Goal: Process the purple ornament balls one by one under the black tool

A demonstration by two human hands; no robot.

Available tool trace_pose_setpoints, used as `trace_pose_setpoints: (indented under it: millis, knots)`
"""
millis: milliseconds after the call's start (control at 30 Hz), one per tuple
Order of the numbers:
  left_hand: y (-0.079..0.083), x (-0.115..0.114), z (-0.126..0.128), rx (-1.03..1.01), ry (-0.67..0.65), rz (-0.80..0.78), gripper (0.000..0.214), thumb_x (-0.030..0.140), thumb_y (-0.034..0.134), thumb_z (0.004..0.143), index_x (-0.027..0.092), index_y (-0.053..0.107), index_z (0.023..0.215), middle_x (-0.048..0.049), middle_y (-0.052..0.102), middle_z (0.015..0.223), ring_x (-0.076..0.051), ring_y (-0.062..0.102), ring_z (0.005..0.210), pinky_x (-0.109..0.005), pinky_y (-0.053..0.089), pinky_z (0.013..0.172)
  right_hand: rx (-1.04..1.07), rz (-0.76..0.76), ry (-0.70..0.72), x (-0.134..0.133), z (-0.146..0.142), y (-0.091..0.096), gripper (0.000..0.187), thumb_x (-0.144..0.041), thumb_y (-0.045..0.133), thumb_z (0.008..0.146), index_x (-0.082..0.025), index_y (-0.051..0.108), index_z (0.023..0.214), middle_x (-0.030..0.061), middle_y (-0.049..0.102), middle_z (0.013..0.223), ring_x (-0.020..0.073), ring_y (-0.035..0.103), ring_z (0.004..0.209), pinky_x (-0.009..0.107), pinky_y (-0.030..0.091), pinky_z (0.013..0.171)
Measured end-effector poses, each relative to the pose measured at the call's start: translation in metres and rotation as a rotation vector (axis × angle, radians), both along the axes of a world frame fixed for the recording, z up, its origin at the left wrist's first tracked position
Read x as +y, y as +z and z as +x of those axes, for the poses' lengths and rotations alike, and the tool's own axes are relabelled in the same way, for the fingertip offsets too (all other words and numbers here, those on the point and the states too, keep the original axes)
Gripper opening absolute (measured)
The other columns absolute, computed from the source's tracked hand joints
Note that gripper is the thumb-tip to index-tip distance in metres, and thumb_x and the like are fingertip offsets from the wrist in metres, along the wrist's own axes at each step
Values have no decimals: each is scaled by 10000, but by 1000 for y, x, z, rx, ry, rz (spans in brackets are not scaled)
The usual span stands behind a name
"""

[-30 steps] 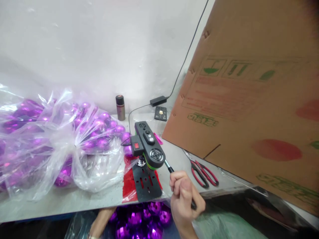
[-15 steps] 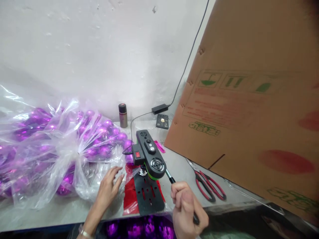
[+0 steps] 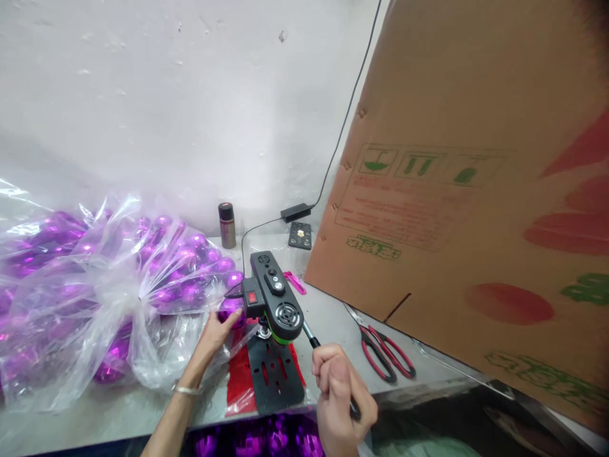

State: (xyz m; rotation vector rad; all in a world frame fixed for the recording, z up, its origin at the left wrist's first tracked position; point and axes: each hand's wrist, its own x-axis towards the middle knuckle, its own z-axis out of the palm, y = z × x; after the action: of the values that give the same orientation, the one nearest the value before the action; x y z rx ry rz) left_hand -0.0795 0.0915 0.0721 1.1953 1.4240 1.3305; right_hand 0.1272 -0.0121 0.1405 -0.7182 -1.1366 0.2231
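Observation:
My right hand is closed around the black-gripped handle of a small black device with round vents and a red switch. The device stands on a slotted black base plate at the table's front edge. At the device's left side, my left hand has its thumb and fingers around a shiny purple bauble; some fingers are hidden. Beside that hand lies a knotted clear plastic bag full of purple baubles. Red film lies under the base plate.
A large cardboard box leans in from the right. Red-handled scissors lie below it. Near the wall are a dark-capped bottle, a black power adapter and a black card-like item. More purple baubles sit below the table edge.
My left hand has moved forward from beside the base plate to the bauble, and its fingers have come around it. My right hand keeps its hold on the handle. The view has shifted slightly right.

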Motion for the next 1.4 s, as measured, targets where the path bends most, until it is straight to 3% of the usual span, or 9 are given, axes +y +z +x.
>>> trace_pose_setpoints:
  millis: [100,200,367,500,600,767,967,1167,1400]
  knots:
    - [-5,-42,-16,-274,49,-160,760,783,678,882,195,625,1360,-163,796,1233,-325,830,1015,-461,710,814,27,-18,-2,-1,-1,3,436,-133,506,1083,-215,471,656,-45,446,590,124,528,572,253,383,527]
    - [-10,-85,-18,-645,56,-272,759,795,706,866,190,674,1323,-170,795,1303,-336,828,1079,-473,715,893,45,-49,-8,-2,-1,12,451,-161,529,1090,-216,473,646,-40,460,589,126,533,578,256,380,529]
    - [-21,-123,8,-732,90,-325,583,636,794,855,211,751,1251,-136,819,1289,-360,771,1250,-490,709,962,18,-102,12,-1,-1,35,508,-217,531,1109,-213,437,610,-47,426,568,108,503,550,254,353,522]
    - [-35,-122,26,-628,135,-338,715,820,689,867,221,734,1256,-130,836,1224,-342,788,1216,-462,700,962,-9,-132,21,-1,1,44,521,-239,521,1118,-214,421,608,-51,408,566,104,490,556,251,366,537]
    - [-47,-115,33,-454,135,-303,881,900,703,795,226,649,1360,-145,790,1342,-346,761,1267,-474,658,1033,-27,-144,14,-2,1,44,504,-239,515,1121,-215,424,625,-50,420,584,104,496,563,251,375,544]
    - [-52,-107,48,-139,60,-157,955,744,855,721,192,541,1434,-193,720,1434,-383,687,1361,-544,521,1200,-55,-124,32,-4,2,38,469,-185,486,1120,-219,438,655,-48,424,601,105,491,560,260,379,548]
    - [-46,-106,67,188,18,-14,836,526,887,698,213,591,1414,-189,690,1466,-448,622,1420,-672,440,1234,-81,-94,64,-4,5,32,419,-124,462,1114,-219,463,706,-46,456,633,103,503,595,249,395,564]
    - [-49,-96,76,306,14,104,717,393,863,691,209,646,1349,-157,735,1329,-431,684,1294,-660,531,1133,-90,-99,74,-7,5,31,411,-118,452,1115,-219,471,718,-38,476,651,104,511,606,249,395,562]
    - [-53,-85,89,369,-2,66,759,394,877,641,199,664,1343,-142,749,1300,-420,700,1243,-656,513,1128,-93,-115,81,-7,7,31,409,-121,459,1115,-217,483,719,-37,495,656,101,513,608,246,401,566]
